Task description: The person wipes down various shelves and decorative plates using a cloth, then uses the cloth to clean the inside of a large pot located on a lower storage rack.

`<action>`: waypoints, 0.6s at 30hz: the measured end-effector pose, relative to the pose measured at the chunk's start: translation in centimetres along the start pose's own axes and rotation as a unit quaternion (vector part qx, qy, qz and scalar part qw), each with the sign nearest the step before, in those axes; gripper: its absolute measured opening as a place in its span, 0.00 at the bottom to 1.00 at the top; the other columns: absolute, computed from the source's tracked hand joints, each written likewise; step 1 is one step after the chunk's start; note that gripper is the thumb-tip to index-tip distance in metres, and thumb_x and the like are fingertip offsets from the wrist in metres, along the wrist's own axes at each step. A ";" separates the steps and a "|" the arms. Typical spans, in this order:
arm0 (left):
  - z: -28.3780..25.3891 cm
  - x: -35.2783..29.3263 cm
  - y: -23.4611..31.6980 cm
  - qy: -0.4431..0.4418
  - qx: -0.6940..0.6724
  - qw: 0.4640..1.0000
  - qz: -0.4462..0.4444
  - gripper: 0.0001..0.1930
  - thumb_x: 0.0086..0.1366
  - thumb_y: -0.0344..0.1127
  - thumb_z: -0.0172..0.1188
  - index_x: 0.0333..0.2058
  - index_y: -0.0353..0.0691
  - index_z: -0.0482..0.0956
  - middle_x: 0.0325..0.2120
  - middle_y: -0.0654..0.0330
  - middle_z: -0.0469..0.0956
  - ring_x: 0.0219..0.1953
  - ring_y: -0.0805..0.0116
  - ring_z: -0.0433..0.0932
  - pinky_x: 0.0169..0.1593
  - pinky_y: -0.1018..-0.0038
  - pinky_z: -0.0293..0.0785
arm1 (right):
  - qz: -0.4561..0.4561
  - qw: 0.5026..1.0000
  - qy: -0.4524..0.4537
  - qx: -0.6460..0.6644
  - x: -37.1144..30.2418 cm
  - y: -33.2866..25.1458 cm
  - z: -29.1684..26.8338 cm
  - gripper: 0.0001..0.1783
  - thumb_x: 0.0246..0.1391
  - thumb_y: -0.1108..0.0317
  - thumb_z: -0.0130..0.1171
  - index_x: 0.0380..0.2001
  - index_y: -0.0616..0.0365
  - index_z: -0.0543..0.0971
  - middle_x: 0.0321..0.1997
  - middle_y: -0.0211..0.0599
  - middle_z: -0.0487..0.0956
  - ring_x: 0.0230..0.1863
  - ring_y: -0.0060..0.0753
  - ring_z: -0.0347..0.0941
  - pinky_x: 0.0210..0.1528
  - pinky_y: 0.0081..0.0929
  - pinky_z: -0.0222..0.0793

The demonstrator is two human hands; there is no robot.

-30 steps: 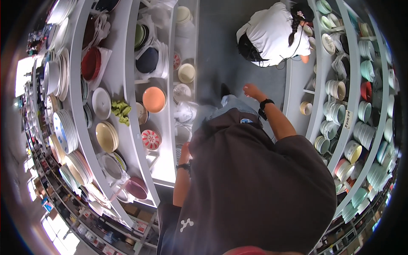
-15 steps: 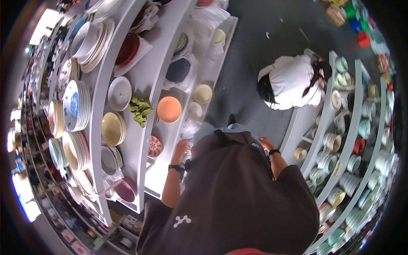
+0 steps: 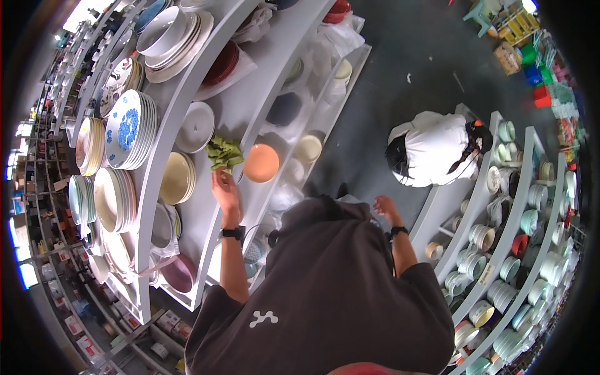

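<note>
grey crockery shelves (image 3: pixel 206 206) line the aisle; your left hand (image 3: pixel 225 190) reaches far, fingers touching a green leaf-shaped dish (image 3: pixel 223 153); your right hand (image 3: pixel 386 208) hangs open, holding nothing.

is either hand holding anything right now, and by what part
The left hand reaches the green leaf-shaped dish at its near edge; whether the fingers grip it cannot be told. The right hand holds nothing.

Glossy glazed orange bowl (image 3: pixel 261 163), matt shelf (image 3: pixel 206 206)
</note>
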State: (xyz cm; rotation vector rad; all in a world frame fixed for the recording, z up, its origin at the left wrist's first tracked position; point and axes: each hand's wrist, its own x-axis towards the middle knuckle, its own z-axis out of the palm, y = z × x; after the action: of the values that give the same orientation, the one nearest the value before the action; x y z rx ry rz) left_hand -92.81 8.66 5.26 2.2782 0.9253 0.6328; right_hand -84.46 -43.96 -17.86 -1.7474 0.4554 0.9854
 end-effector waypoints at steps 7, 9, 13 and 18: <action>3.2 2.8 -8.4 -0.119 0.065 0.991 0.021 0.32 0.58 0.44 0.64 0.61 0.49 0.64 0.51 0.49 0.61 0.51 0.49 0.68 0.52 0.61 0.70 | 0.136 0.987 -0.022 -0.084 -2.1 5.5 -0.7 0.14 0.59 0.55 0.50 0.42 0.49 0.75 0.31 0.35 0.80 0.29 0.31 0.77 0.31 0.31 0.73; 3.4 3.0 -9.3 -0.133 0.016 0.991 0.029 0.33 0.57 0.45 0.66 0.60 0.50 0.65 0.50 0.51 0.61 0.50 0.52 0.67 0.52 0.63 0.70 | 0.143 0.987 -0.006 -0.076 -3.5 6.1 -1.2 0.14 0.59 0.56 0.51 0.42 0.50 0.75 0.32 0.37 0.80 0.30 0.32 0.77 0.32 0.32 0.73; 3.5 3.5 -11.4 -0.121 -0.079 0.989 -0.033 0.21 0.61 0.44 0.63 0.52 0.46 0.75 0.44 0.53 0.65 0.41 0.60 0.70 0.45 0.68 0.70 | 0.125 0.991 0.032 -0.027 -5.5 7.2 -1.4 0.14 0.59 0.58 0.52 0.43 0.53 0.75 0.34 0.38 0.81 0.32 0.33 0.78 0.34 0.33 0.75; 4.2 3.6 -12.1 -0.084 -0.078 0.993 -0.014 0.17 0.63 0.46 0.61 0.46 0.44 0.79 0.41 0.54 0.68 0.36 0.62 0.71 0.42 0.69 0.70 | 0.071 0.995 0.035 -0.063 -6.2 8.4 0.8 0.15 0.58 0.58 0.52 0.41 0.56 0.77 0.30 0.35 0.78 0.27 0.28 0.72 0.30 0.30 0.73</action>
State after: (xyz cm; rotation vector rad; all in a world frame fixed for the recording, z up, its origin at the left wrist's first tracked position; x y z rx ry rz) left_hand -93.39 16.90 -5.12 2.1387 0.7971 0.4761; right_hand -94.31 -47.44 -18.03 -1.8883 0.5799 1.0741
